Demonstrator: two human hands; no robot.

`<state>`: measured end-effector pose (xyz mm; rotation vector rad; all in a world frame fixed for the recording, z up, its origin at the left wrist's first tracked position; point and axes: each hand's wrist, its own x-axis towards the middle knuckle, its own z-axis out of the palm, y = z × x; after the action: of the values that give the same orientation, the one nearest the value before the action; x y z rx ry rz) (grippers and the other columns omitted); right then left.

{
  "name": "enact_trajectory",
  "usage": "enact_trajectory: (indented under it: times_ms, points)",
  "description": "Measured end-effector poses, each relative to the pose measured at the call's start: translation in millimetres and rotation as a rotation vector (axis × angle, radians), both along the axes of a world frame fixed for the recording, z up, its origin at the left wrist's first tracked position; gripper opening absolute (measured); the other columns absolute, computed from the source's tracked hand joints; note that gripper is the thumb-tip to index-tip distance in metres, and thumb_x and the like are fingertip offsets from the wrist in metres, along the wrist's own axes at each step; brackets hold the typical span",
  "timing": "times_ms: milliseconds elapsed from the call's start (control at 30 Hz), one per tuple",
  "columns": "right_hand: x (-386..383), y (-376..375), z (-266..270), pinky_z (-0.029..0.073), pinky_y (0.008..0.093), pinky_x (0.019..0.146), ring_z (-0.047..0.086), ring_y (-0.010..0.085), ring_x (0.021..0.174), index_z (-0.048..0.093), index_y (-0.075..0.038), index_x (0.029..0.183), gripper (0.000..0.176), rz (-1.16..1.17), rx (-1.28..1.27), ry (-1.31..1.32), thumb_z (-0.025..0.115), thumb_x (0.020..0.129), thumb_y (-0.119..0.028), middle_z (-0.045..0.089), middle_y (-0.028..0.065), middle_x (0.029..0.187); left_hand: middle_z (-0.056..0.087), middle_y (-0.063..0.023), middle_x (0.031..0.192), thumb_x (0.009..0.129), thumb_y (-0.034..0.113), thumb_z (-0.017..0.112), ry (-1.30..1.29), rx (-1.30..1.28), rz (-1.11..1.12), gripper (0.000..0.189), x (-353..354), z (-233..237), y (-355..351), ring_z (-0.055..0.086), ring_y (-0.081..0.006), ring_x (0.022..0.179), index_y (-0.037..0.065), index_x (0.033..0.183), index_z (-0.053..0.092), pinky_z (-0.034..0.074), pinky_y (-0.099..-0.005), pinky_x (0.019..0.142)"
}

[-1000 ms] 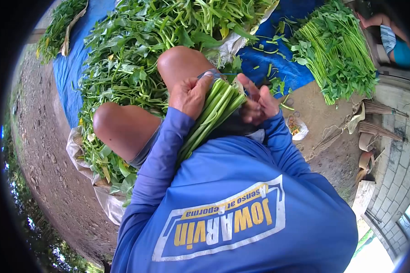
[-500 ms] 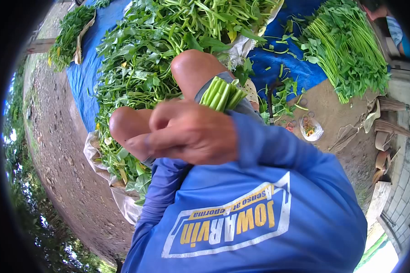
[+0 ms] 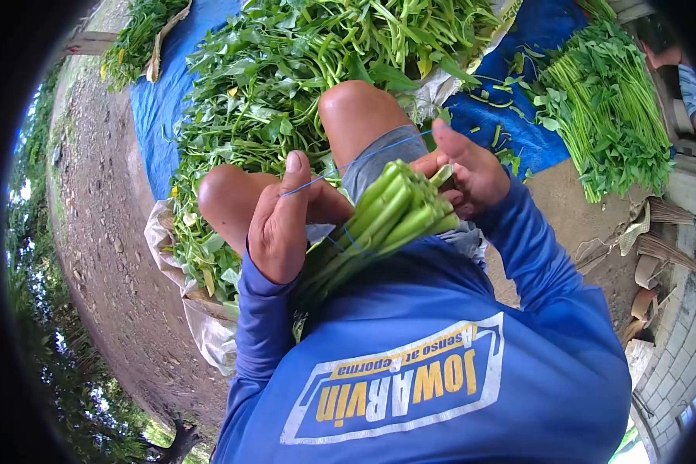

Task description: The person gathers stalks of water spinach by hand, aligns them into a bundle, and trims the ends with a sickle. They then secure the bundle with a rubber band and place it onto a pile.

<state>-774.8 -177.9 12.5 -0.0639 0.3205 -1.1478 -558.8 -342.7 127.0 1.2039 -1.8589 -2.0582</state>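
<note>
A bundle of green leafy-vegetable stems (image 3: 390, 209) lies slanted across my lap, its cut ends up and to the right. A thin blue rubber band (image 3: 363, 157) is stretched from my left thumb to my right thumb, and blue strands also cross the stems lower down. My left hand (image 3: 282, 220) is at the bundle's left side, thumb raised and hooked in the band, fingers partly behind the stems. Beside the cut ends, my right hand (image 3: 472, 170) holds the band's other end, its fingers curled near the stems.
A large heap of loose greens (image 3: 263, 100) spreads before my knees on a blue tarp (image 3: 153, 127). Neatly stacked greens (image 3: 611, 116) lie at the right. A grey block wall (image 3: 677, 348) stands at the far right, and part of another person (image 3: 692, 93) shows at upper right.
My right hand, blurred in front of the bundle before, has moved right. My left hand now shows, and the band is stretched between both hands. The bundle is more fully visible.
</note>
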Motion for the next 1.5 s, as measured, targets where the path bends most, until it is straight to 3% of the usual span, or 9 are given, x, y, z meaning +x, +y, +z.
enact_trajectory:
  times_ms: [300, 567, 767, 867, 1000, 1167, 1233, 1267, 1500]
  points:
    - [79.8, -48.2, -15.2, 0.042, 0.0307, 0.045, 0.049, 0.0088, 0.045, 0.068, -0.020, 0.088, 0.034, -0.094, 0.267, -0.108, 0.057, 0.103, -0.049, 0.053, -0.0064, 0.060, 0.057, -0.0188, 0.143, 0.078, 0.026, 0.093, 0.089, -0.227, -0.451, 0.100, 56.3, -32.6, -22.6, 0.052, -0.0260, 0.137, -0.002, 0.155, 0.035, 0.038, -0.0429, 0.117]
    - [76.4, -70.4, 7.0, 0.057, 0.0446, 0.096, 0.061, 0.0290, 0.129, 0.044, -0.006, 0.146, 0.063, -0.252, 0.053, 0.462, 0.074, 0.093, -0.022, 0.066, 0.0121, 0.124, 0.072, -0.0122, 0.097, 0.069, 0.031, 0.089, 0.038, 0.031, -0.275, 0.071, 75.5, -28.0, -54.6, 0.069, -0.0215, 0.085, -0.002, 0.125, 0.061, 0.055, -0.0336, 0.079]
    - [104.8, -140.5, 85.4, 0.059, 0.0395, 0.094, 0.073, 0.0262, 0.104, 0.069, 0.000, 0.120, 0.032, -0.413, -0.501, 0.740, 0.071, 0.092, -0.014, 0.075, 0.0150, 0.106, 0.069, -0.0176, 0.112, 0.070, 0.039, 0.091, 0.477, 0.595, -0.288, 0.085, 78.9, -60.7, -64.0, 0.071, -0.0292, 0.098, -0.003, 0.134, 0.055, 0.059, -0.0392, 0.085]
    - [99.8, -179.8, 105.7, 0.060, 0.0370, 0.091, 0.074, 0.0242, 0.102, 0.075, -0.004, 0.111, 0.018, -0.800, -1.052, 1.314, 0.068, 0.096, -0.012, 0.075, 0.0129, 0.105, 0.067, -0.0187, 0.122, 0.071, 0.042, 0.092, 0.487, 0.106, -0.132, 0.092, 79.4, 15.1, -75.4, 0.069, -0.0292, 0.110, -0.003, 0.140, 0.051, 0.057, -0.0411, 0.095]
    - [110.1, -218.9, 207.2, 0.058, 0.0337, 0.096, 0.073, 0.0228, 0.103, 0.066, -0.006, 0.134, 0.037, -0.837, -1.009, 1.360, 0.069, 0.099, -0.014, 0.074, 0.0121, 0.111, 0.069, -0.0155, 0.119, 0.079, 0.045, 0.086, 0.532, -0.503, -0.054, 0.076, 78.0, 88.9, -81.0, 0.070, -0.0272, 0.109, -0.003, 0.132, 0.057, 0.058, -0.0406, 0.095]
    - [121.3, -212.5, 320.0, 0.018, 0.0554, 0.127, 0.027, 0.0396, 0.155, -0.005, 0.006, 0.163, 0.129, -0.569, -0.902, 0.921, 0.082, 0.087, -0.051, 0.030, 0.0291, 0.164, 0.073, -0.0172, 0.100, 0.086, 0.037, 0.078, 0.523, -0.768, 0.080, 0.054, 100.3, 169.6, -158.3, 0.075, -0.0283, 0.089, -0.004, 0.120, 0.067, 0.064, -0.0405, 0.081]
    - [99.9, -264.6, 283.4, 0.054, 0.0323, 0.100, 0.070, 0.0207, 0.110, 0.036, -0.003, 0.159, 0.080, -0.596, -1.072, 0.905, 0.078, 0.093, -0.020, 0.069, 0.0147, 0.125, 0.074, -0.0150, 0.103, 0.090, 0.037, 0.076, 0.699, -0.739, 0.121, 0.050, 95.0, 192.2, -167.4, 0.074, -0.0265, 0.093, -0.002, 0.121, 0.067, 0.061, -0.0406, 0.083]
    - [106.5, -264.1, 286.5, 0.050, 0.0331, 0.105, 0.066, 0.0201, 0.116, 0.007, 0.002, 0.164, 0.115, -0.359, -1.014, 1.059, 0.086, 0.084, -0.021, 0.063, 0.0164, 0.134, 0.074, -0.0122, 0.104, 0.093, 0.035, 0.074, 0.814, -0.656, 0.152, 0.045, 82.8, 200.0, -166.7, 0.073, -0.0242, 0.095, 0.000, 0.121, 0.067, 0.059, -0.0403, 0.085]
    - [99.0, -270.6, 286.7, 0.045, 0.0355, 0.111, 0.060, 0.0242, 0.125, 0.021, 0.007, 0.159, 0.119, -0.668, -1.076, 1.729, 0.095, 0.074, -0.032, 0.059, 0.0179, 0.138, 0.070, -0.0120, 0.115, 0.103, 0.042, 0.065, 1.062, -0.511, 0.087, 0.054, 21.1, 229.6, -198.3, 0.071, -0.0219, 0.094, 0.001, 0.137, 0.059, 0.061, -0.0367, 0.081]
